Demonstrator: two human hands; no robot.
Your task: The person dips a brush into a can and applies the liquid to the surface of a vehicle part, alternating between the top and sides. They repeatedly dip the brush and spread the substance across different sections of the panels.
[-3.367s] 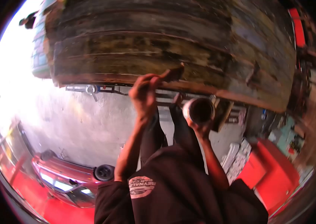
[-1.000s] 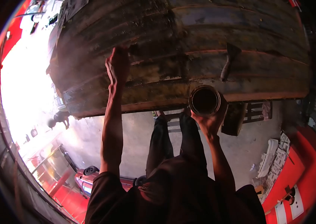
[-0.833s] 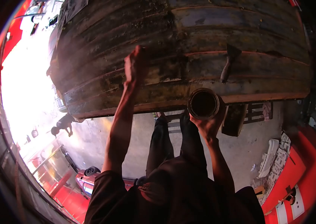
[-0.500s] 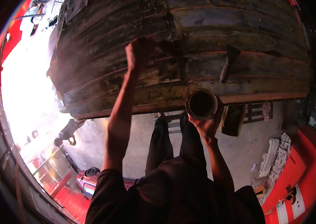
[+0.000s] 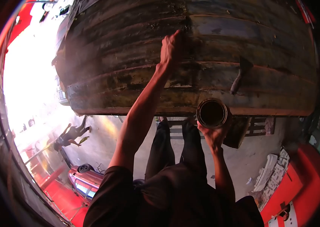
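Observation:
My left hand (image 5: 172, 47) is closed over a dark, weathered planked wooden surface (image 5: 129, 64). Whatever its fingers hold is lost in shadow, and I cannot make it out. In front of my legs, my right hand (image 5: 216, 137) grips a round open can (image 5: 212, 113) from below and the side. Dark contents show inside the can, which is just over the front edge of the planks. On the planks to the right lies a tool (image 5: 239, 75) with a wide dark flat end and a narrower handle; neither hand touches it.
A slatted wooden pallet (image 5: 256, 126) and a dark box-like piece (image 5: 237, 134) sit under the edge. Another person (image 5: 73, 135) is on the floor area at left, near a red car (image 5: 84, 181). Red panels (image 5: 292, 181) and patterned pieces (image 5: 273, 174) stand at right.
My left hand has moved right across the planks, still closed. The can in my right hand sits slightly lower and further right in view. The person at left has changed posture.

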